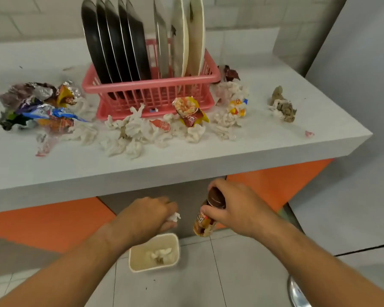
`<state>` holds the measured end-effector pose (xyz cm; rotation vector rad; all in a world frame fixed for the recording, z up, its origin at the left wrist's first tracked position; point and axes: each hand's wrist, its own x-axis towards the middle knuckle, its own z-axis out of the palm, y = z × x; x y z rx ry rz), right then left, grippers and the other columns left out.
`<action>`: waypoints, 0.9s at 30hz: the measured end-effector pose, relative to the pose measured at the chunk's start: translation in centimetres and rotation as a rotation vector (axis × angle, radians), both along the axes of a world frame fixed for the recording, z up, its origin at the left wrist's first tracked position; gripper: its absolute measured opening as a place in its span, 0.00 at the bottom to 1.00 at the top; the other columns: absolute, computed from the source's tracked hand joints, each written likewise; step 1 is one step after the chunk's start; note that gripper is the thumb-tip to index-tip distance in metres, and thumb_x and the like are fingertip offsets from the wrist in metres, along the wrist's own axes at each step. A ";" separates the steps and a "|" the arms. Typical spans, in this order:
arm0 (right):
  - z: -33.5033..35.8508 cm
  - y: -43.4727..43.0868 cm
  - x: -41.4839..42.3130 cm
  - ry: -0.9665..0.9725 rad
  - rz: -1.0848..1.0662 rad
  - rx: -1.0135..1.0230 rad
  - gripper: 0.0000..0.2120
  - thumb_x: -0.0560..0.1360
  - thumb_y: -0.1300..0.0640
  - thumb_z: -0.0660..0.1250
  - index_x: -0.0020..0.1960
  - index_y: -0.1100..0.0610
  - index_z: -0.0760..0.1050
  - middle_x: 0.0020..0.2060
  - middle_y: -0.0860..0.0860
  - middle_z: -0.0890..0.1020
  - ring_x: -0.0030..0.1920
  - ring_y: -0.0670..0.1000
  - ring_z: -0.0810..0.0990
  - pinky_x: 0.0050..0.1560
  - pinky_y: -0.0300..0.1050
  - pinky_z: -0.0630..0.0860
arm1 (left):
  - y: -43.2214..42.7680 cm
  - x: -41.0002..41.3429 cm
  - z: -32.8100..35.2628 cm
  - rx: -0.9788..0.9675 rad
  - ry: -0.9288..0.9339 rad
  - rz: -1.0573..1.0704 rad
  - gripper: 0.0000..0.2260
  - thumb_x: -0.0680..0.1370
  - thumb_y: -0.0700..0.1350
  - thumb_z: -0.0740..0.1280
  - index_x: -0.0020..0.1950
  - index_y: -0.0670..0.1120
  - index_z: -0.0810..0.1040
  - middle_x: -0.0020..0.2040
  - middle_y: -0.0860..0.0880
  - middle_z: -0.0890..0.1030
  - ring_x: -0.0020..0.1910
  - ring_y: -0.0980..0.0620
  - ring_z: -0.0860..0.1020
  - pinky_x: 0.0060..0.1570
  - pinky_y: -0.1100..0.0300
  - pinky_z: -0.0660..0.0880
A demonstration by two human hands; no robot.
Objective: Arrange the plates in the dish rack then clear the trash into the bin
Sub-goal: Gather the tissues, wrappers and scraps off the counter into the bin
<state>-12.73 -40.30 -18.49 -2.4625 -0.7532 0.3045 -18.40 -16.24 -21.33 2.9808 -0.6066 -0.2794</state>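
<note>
Plates: eight, all on edge in the pink rack. Five dark at its 9 o'clock end, then one steel, then two cream at the 3 o'clock end. The dark ones lean, tops toward 11 o'clock.

Rack: one, at 12 o'clock on the worktop.

Trash on the worktop:
- One heap of foil wrappers at 9 o'clock of the rack.
- A drift of crumpled tissues along its 6 o'clock side, too tangled to count.
- One orange snack packet among them.
- One soiled wad lying apart at 3 o'clock.

Bin: one, cream, on the floor at 6 o'clock of the worktop edge. Mouth up, crumpled paper lying inside.

Left hand: above the bin's 12 o'clock rim, fingers curled, pinching one white tissue.

Right hand: at 3 o'clock of the left hand, apart from it. It is wrapped round one bottle just below the brown cap.

Bottle: amber label, long axis near upright, cap toward 1 o'clock, base toward 7 o'clock. It hangs past the bin's 2 o'clock corner, not touching the rim.
</note>
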 end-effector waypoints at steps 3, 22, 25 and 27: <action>-5.5 1.3 -2.2 0.074 -0.050 -0.040 0.14 0.71 0.38 0.68 0.49 0.40 0.66 0.41 0.39 0.75 0.41 0.42 0.75 0.39 0.39 0.75 | 2.3 -1.7 -4.7 0.023 0.081 0.068 0.14 0.79 0.60 0.57 0.57 0.54 0.72 0.53 0.54 0.76 0.47 0.53 0.77 0.40 0.60 0.69; -52.3 21.2 -3.8 0.093 0.110 -0.466 0.14 0.75 0.61 0.62 0.61 0.57 0.68 0.56 0.55 0.76 0.54 0.57 0.78 0.46 0.48 0.73 | 15.2 -7.3 -43.2 -0.016 0.179 0.348 0.17 0.80 0.60 0.55 0.66 0.56 0.66 0.58 0.53 0.73 0.50 0.48 0.78 0.47 0.55 0.73; -58.0 22.6 -2.8 0.090 0.173 -0.546 0.19 0.73 0.65 0.63 0.63 0.57 0.68 0.56 0.56 0.75 0.54 0.59 0.78 0.48 0.50 0.76 | 16.2 -6.9 -47.7 -0.037 0.198 0.392 0.17 0.79 0.61 0.56 0.66 0.57 0.67 0.57 0.53 0.73 0.49 0.47 0.78 0.48 0.53 0.75; -61.0 23.1 -2.2 0.054 0.212 -0.594 0.18 0.73 0.66 0.63 0.62 0.57 0.70 0.55 0.57 0.76 0.53 0.59 0.79 0.47 0.49 0.76 | 16.5 -6.3 -50.2 -0.027 0.208 0.399 0.17 0.79 0.61 0.56 0.65 0.57 0.67 0.57 0.53 0.73 0.49 0.46 0.78 0.48 0.53 0.75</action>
